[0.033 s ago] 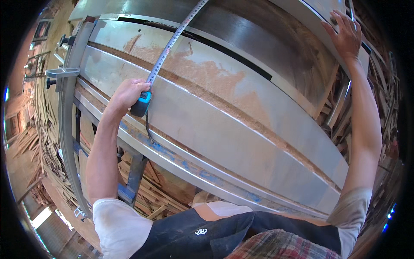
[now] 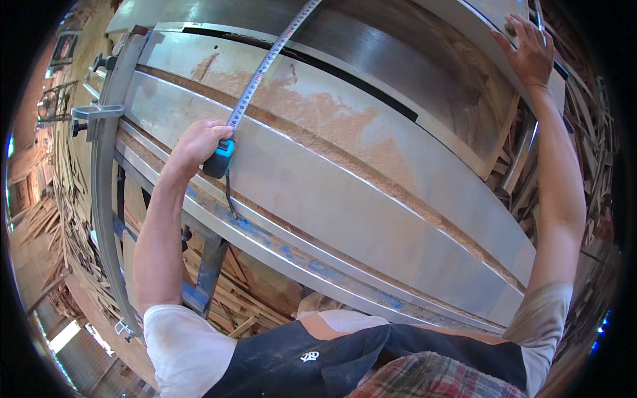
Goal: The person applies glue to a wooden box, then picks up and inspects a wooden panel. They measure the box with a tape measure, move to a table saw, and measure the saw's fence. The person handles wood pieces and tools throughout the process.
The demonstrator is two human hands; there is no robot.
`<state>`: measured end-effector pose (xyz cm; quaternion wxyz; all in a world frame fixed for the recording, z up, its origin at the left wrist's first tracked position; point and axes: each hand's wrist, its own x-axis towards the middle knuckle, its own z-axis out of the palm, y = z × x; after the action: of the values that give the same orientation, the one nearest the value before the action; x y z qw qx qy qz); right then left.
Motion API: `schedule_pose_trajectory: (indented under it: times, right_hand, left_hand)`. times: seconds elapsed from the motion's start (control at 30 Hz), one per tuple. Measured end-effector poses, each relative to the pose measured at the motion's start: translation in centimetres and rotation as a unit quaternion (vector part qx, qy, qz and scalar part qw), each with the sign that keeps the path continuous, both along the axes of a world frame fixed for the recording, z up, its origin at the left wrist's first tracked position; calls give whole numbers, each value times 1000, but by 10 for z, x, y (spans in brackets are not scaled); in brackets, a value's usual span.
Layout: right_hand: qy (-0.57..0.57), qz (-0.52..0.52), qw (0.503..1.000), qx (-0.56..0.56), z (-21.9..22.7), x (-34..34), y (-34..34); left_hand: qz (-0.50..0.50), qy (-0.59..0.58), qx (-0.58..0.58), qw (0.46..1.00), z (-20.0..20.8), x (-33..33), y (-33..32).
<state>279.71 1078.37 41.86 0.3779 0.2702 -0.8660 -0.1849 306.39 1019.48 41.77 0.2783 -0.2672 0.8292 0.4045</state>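
Note:
My left hand [image 2: 201, 141] is closed around a black and blue tape measure [image 2: 217, 162], low over the near part of a pale metal machine table [image 2: 312, 169]. Its white blade [image 2: 257, 74] runs up and slightly right across the dusty surface and over a long dark slot, leaving the picture at the top. A black wrist strap [image 2: 229, 197] dangles from the case. At the far right, my right hand [image 2: 531, 54] rests on the end of a long light metal fence [image 2: 481, 20], fingers stretched and thumb apart. The blade's far end is out of view.
Sawdust lies in the table's groove [image 2: 371, 182]. A grey rail [image 2: 103, 186] with a clamp-like stop [image 2: 97, 111] stands along the left end. Wood offcuts [image 2: 249, 302] lie beneath the table, with more scrap strips [image 2: 590, 159] heaped at the right.

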Motion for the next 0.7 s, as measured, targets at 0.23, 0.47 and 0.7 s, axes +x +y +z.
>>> schedule_pose_trajectory:
  times: [0.23, 0.47, 0.7]
  right_hand:
    - [29, -5, 995, -90, -11, 6, -12]
    - [37, 17, 994, -98, -6, 28, -12]
    - [1, -93, 992, -80, -20, 6, 1]
  left_hand:
    - [15, 33, -30, 999, -9, 1, -2]
    - [-76, 35, -56, 995, -17, -7, -9]
    - [-51, 17, -64, 997, -16, -13, -1]
